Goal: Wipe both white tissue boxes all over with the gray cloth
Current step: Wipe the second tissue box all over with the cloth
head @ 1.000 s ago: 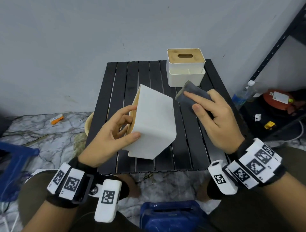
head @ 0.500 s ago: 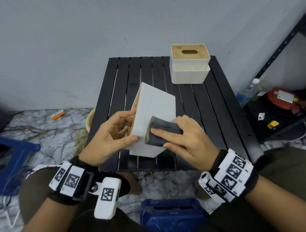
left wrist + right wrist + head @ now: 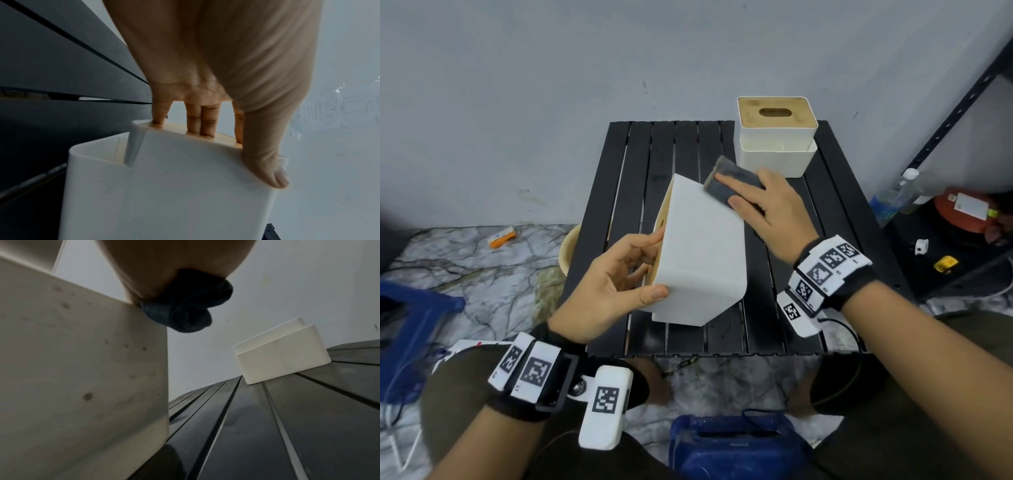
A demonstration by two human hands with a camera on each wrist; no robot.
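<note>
A white tissue box (image 3: 698, 253) stands tilted on its side in the middle of the black slatted table (image 3: 688, 150), wooden lid facing left. My left hand (image 3: 619, 277) grips its near left edge, thumb on the upper white face (image 3: 174, 186) and fingers (image 3: 200, 120) on the wooden lid. My right hand (image 3: 760, 209) presses the folded gray cloth (image 3: 729, 183) with straight fingers onto the box's far upper edge (image 3: 82, 353); the cloth (image 3: 185, 311) bulges past that edge. The second white tissue box (image 3: 777, 137) stands upright at the table's far right (image 3: 281, 353).
A blue plastic object (image 3: 736, 445) sits on the floor between my knees. A black shelf frame (image 3: 955, 113) with a bottle (image 3: 893, 195) and a red item (image 3: 965, 209) stands to the right. A gray wall rises behind the table. An orange object (image 3: 501, 236) lies on the marble floor at left.
My right hand slid the cloth from the far side down the box's upper face to its near end, then back up to the far edge. The left hand kept its grip.
</note>
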